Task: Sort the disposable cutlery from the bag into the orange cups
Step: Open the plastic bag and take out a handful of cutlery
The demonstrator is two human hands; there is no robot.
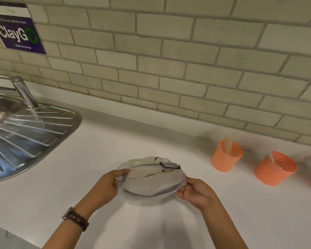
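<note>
With the left hand (106, 185) and right hand (196, 192) each pinching a side of the translucent bag (151, 186) over the desk (90, 146), well left of the orange cups (226, 156), pull its mouth wide before reaching in

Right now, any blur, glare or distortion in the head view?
Head view: the white plastic bag pinched between left hand and right hand is motion-blurred; wide-angle distortion bows the beige tile wall; glare on the steel sink drainboard; orange mesh cups look sharper.
</note>
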